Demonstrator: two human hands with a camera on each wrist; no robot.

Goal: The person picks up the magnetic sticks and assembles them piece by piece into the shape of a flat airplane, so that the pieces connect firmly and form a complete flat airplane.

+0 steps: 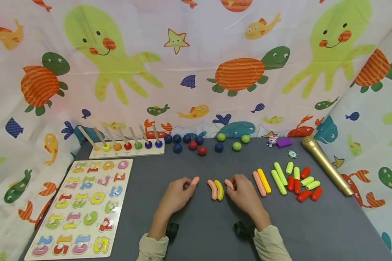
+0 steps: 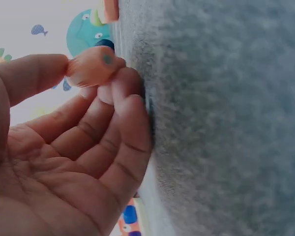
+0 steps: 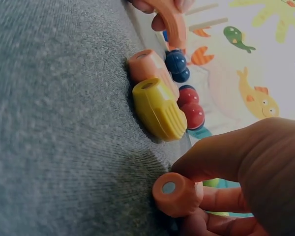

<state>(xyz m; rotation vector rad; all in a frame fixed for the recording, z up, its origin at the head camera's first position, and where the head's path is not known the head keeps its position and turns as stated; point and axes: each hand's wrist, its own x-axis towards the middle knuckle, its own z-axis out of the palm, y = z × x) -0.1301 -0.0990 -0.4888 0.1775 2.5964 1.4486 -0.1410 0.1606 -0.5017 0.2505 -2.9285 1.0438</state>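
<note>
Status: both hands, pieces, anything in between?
Left hand pinches a pink piece. Right hand pinches another pink piece. In between: curved pink piece and yellow piece, side by side on the table.

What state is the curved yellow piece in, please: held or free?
Free: the yellow piece lies on the table between the left hand and right hand, touching neither.

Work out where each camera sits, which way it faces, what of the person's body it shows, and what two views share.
Head: on the head, facing forward and down over the grey table; forearms, left hand and right hand show.
Left wrist: on that wrist, facing a pink piece; the left palm and pinching fingers show.
Right wrist: on that wrist, facing another pink piece; the right hand's fingers show, plus part of the left hand.
Shared: head and right wrist both show the curved yellow piece between the hands.
</note>
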